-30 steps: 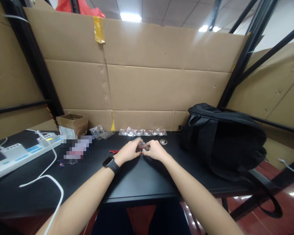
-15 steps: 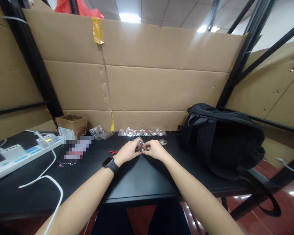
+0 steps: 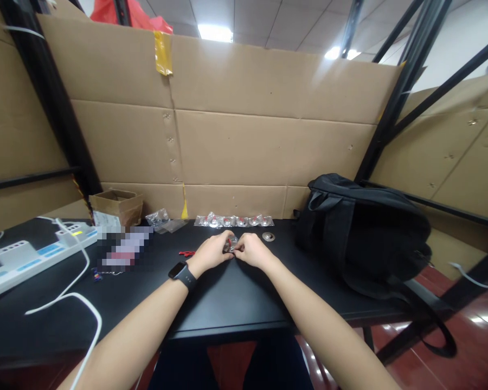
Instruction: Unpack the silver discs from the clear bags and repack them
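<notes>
Slanting inward, the left hand (image 3: pixel 212 252) and right hand (image 3: pixel 254 250) nearly meet, both pinching one clear packet (image 3: pixel 230 244).

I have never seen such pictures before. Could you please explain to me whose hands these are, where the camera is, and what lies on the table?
There is no machine here. These are a person's own bare hands, seen by a camera worn on the head, looking forward and down. The left hand and right hand pinch a small shiny item with some red on it; its details are too small to tell. Behind them, on the black table, lies a row of clear packets. A round metal piece and a black bag are to the right; a cardboard box and white power strip are to the left.
</notes>
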Motion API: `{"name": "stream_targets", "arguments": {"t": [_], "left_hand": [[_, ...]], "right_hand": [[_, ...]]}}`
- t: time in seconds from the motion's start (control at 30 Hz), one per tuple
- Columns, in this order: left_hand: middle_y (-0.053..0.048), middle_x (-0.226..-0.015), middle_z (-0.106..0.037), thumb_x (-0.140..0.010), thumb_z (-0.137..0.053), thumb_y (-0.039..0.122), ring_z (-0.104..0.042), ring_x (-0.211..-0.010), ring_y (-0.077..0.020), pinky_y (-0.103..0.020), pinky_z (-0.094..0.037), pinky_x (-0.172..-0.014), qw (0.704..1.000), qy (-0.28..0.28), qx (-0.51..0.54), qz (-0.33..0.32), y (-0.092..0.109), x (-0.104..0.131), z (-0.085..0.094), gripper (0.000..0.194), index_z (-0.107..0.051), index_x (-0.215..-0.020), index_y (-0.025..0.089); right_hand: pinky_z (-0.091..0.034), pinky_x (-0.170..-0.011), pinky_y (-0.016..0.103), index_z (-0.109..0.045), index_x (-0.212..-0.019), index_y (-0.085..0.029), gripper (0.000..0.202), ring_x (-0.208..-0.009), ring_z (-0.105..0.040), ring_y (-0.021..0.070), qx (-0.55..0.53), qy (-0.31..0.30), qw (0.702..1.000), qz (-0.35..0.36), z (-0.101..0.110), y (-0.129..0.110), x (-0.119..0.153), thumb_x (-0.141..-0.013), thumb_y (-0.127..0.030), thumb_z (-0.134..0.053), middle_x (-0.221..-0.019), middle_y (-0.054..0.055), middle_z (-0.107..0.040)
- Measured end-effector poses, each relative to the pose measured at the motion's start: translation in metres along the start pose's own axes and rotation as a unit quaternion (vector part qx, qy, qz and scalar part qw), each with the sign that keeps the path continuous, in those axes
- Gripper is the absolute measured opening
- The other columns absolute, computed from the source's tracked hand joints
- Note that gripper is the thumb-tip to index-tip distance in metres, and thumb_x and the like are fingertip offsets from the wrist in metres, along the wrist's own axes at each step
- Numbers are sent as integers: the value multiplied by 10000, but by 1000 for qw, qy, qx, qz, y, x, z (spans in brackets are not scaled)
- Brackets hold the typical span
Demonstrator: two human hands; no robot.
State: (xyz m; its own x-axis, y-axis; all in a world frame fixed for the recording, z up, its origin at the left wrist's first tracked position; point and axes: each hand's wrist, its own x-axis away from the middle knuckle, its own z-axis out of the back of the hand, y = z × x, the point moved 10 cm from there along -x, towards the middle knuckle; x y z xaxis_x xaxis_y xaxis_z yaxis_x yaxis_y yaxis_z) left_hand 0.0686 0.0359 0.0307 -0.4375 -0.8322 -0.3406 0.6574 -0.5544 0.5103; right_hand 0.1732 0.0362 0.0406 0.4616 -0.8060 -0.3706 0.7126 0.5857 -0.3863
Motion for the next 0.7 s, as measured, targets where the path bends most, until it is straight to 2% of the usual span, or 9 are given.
{"name": "stream_targets", "arguments": {"t": [0.13, 0.27, 0.33, 0.43, 0.6, 0.7], "left_hand": [[-60, -1145, -721, -731, -757, 233, -692, -1034, -246, -325, -509, -894, 1000, -6, 2, -18, 4, 0, -1, 591, -516, -1269, 273], [-30, -1072, -736, -745, -729, 196, -700, -964, -229, -310, -509, -845, 999, -10, 13, -41, 11, 1, 0, 576, -508, -1271, 274], [-27, -1052, -737, -751, -715, 188, -700, -951, -232, -317, -512, -838, 999, -12, 13, -49, 13, 2, 0, 571, -508, -1276, 275], [-33, -1081, -732, -747, -707, 182, -694, -994, -245, -338, -517, -876, 998, -18, 21, -51, 13, 1, -1, 565, -520, -1270, 282], [-45, -1185, -701, -729, -712, 158, -667, -1091, -244, -358, -501, -960, 996, -25, 54, -64, 13, -1, -2, 603, -508, -1284, 277], [-64, -1237, -673, -715, -744, 181, -643, -1139, -254, -362, -485, -986, 997, -11, 46, -66, 12, -1, 0, 632, -499, -1290, 269]], "right_hand": [[-484, -716, 221, -810, -887, -209, 211, -747, -681, 157, -23, -8, 999, 27, 0, -1, 2, -757, -86, -697, -882, 61, -755], [-454, -655, 217, -772, -802, -184, 79, -673, -654, 144, -64, 5, 998, -13, -3, 10, 0, -729, -154, -777, -725, 17, -720], [-425, -606, 208, -723, -753, -172, 112, -625, -622, 131, -81, 25, 996, -36, -4, 13, -2, -688, -171, -814, -668, -9, -685], [-393, -586, 207, -647, -702, -173, 208, -605, -574, 119, -75, 56, 994, -63, -4, 16, -4, -640, -195, -844, -649, -34, -643], [-360, -595, 214, -577, -672, -183, 290, -616, -530, 113, -37, 79, 992, -93, -2, 20, -7, -641, -273, -851, -645, -46, -587], [-361, -608, 211, -566, -690, -181, 321, -636, -523, 113, -46, 68, 994, -70, 0, 19, -8, -621, -275, -866, -668, -46, -587]]}}
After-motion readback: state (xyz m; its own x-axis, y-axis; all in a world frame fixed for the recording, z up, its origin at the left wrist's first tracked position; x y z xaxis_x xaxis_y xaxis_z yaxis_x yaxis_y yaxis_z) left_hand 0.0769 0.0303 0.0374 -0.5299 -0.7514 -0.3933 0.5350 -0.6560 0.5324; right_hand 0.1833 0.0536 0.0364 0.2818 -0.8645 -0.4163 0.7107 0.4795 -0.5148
